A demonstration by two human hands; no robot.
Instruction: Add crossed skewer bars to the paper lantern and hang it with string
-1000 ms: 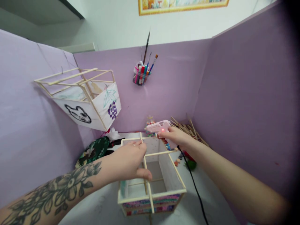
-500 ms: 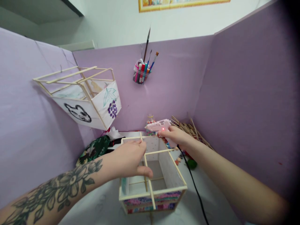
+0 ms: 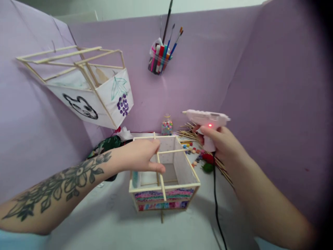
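An open-topped box frame (image 3: 182, 166) of thin wooden sticks with white paper walls and a striped coloured front stands on the white table. My left hand (image 3: 142, 156) is closed on the stick (image 3: 159, 168) that runs front to back across the frame's top, thumb in front and fingers behind. My right hand (image 3: 221, 144) grips a pink glue gun (image 3: 205, 118) with a red light on, held up to the right of the frame, its nozzle pointing left. The gun's black cord (image 3: 215, 205) trails down over the table.
A second stick-and-paper frame (image 3: 104, 93) with a grape and an animal drawing hangs on the left purple wall. A cup of markers and brushes (image 3: 158, 62) is fixed to the back wall. Loose sticks (image 3: 187, 133), a bead jar (image 3: 167, 126), beads and pompoms (image 3: 208, 163) lie behind.
My right hand has lifted the glue gun up and to the right, away from the frame's back corner. The camera has tilted down. My left hand keeps its grip on the stick.
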